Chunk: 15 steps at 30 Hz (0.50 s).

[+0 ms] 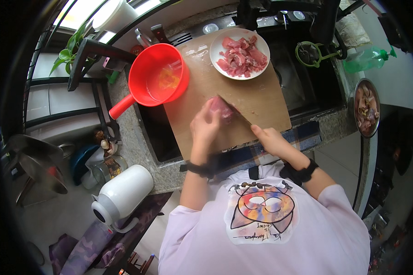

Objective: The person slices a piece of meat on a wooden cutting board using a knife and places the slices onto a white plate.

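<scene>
A piece of raw meat (223,109) lies on the wooden cutting board (192,132), and my left hand (203,123) grips it from the left. My right hand (271,139) holds a knife (239,114), whose blade runs along the right side of the meat. How deep the edge sits cannot be seen. Farther back on the board stands a white plate (217,65) heaped with cut raw meat (242,56). Small scraps lie on the board right of the blade.
Left of my hands, a red plastic dipper (137,82) holds some liquid and overlaps the board's edge. The board spans a sink (292,82). A metal bowl of meat (367,108) sits far right, near a green spray bottle (364,60). A white thermos jug (127,192) stands at lower left.
</scene>
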### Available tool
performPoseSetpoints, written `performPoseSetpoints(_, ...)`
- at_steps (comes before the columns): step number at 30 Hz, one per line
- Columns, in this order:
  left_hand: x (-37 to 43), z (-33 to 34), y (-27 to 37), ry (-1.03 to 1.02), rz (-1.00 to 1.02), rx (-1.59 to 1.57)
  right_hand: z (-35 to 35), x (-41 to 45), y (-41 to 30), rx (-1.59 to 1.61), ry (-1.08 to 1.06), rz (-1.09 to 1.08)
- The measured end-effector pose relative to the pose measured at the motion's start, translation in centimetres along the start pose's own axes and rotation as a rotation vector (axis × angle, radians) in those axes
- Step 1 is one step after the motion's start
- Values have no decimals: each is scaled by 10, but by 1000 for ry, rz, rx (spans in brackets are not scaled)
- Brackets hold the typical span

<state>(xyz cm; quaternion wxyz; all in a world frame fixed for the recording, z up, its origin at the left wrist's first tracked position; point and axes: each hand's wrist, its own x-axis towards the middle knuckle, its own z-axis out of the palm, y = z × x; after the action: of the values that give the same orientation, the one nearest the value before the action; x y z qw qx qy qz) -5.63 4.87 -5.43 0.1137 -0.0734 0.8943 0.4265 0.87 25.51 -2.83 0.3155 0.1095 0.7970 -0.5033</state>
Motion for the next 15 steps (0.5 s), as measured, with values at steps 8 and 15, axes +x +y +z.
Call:
performPoseSetpoints(8,-1,5,5,74,156,112,0,38,-27,137,-14,67)
performPoseSetpoints(15,1,-1,-7,30,100,-25,-8,-21,9,-110,67,19)
